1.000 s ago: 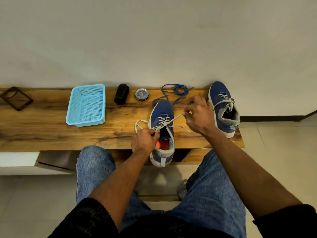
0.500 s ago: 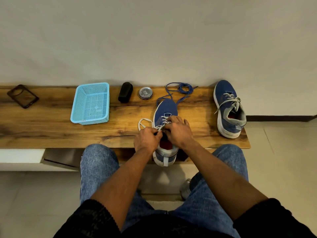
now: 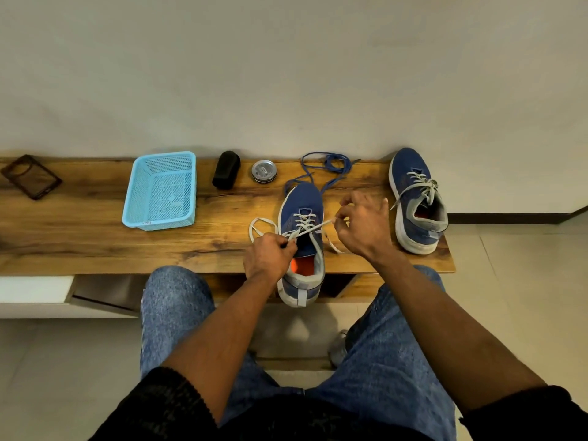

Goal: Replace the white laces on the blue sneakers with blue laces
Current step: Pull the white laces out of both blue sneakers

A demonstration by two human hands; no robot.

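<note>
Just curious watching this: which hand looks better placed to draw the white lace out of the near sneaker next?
Probably the right hand: it already pinches the white lace stretched taut, while the left hand steadies the near sneaker.

No legible text; marking on the round tin's lid too blurred.

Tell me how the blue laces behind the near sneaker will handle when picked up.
Likely floppy: the blue laces lie in loose tangled loops on the bench. Probably light and thin. One strand runs beside the near sneaker, so it may snag.
</note>
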